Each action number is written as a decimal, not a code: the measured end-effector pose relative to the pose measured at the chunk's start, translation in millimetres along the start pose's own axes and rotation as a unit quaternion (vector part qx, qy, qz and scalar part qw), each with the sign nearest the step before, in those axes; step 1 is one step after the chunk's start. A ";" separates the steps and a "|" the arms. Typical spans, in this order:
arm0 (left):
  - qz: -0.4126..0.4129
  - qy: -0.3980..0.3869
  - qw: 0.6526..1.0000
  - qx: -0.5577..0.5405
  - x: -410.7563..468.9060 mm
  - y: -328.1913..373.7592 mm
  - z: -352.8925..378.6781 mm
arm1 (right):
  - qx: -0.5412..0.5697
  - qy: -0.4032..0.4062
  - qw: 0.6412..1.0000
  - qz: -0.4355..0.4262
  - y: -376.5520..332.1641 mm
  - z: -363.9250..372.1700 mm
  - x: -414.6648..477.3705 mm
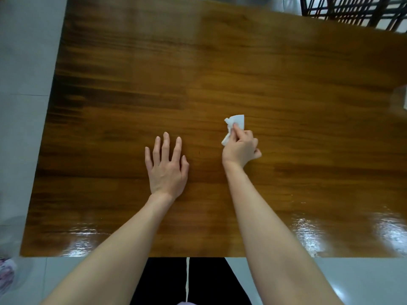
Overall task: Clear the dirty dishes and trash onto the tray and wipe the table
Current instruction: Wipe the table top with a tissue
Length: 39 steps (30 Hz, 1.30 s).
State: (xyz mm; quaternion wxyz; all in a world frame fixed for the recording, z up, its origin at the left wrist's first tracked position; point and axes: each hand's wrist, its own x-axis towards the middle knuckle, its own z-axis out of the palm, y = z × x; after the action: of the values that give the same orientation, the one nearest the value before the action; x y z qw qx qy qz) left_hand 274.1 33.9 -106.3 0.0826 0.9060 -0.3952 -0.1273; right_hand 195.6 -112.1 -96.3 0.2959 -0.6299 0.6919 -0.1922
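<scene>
Wiping is underway: the right hand (241, 148) pinches a crumpled white tissue (234, 125) mid-counter (308, 106), while the left hand (167, 168) rests flat, fingers spread. Next, probably, sweep toward the unwiped edges.

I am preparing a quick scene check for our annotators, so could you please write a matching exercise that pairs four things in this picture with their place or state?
Things:
1. left hand
2. right hand
3. white tissue
4. black lattice frame

Places or states:
A. crumpled, held near the middle of the wooden table
B. beyond the table's far right corner
C. flat on the tabletop, fingers spread
D. fingers curled, pinching paper

Pairs: 1-C; 2-D; 3-A; 4-B
</scene>
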 end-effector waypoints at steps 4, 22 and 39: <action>-0.013 0.036 0.999 -0.029 18.1 -2.2 -7.8 | -0.045 -0.096 0.987 -0.119 -27.3 27.5 -21.9; -0.074 0.053 0.995 0.027 140.4 -88.0 -43.8 | -0.037 -0.118 0.976 -0.181 -122.9 116.4 -20.7; -0.059 0.044 0.997 -0.005 153.8 -91.5 -46.5 | -0.046 -0.079 0.981 -0.170 -158.3 139.5 17.5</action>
State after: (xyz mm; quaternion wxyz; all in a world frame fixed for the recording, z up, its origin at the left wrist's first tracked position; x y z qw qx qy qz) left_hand 452.2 -15.5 -110.3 0.0968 0.9321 -0.3362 -0.0940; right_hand 405.9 -135.4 -102.9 0.2838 -0.7642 0.5575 -0.1569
